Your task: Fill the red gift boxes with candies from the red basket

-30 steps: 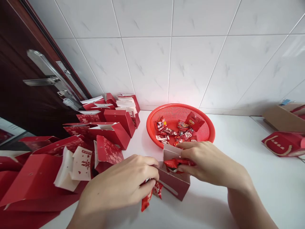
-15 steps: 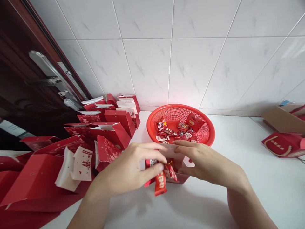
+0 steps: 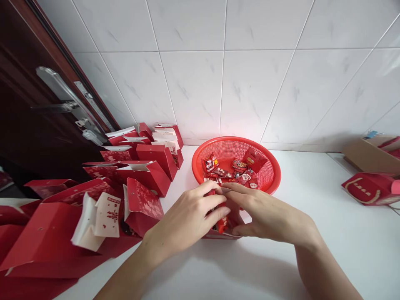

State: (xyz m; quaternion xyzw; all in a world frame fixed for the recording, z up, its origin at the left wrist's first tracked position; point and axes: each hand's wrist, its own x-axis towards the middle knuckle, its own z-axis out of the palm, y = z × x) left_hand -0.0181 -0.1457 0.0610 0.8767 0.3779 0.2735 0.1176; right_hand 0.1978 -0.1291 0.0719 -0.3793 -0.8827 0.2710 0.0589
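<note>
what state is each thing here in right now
left hand: fingers curled at the box's mouth, over red-wrapped sweets; grip unclear
right hand: fingers spread, touching the box
box: open-topped, sweets inside its mouth
red basket: upright, partly filled with wrapped packets
red boxes on the left: standing, several open-topped
cardboard box: open
handled box: cord against its face

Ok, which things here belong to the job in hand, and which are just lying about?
Seem to belong: left hand, right hand, open box between them, sweets, basket, red boxes.

Perhaps just lying about: carton, roped box.
</note>
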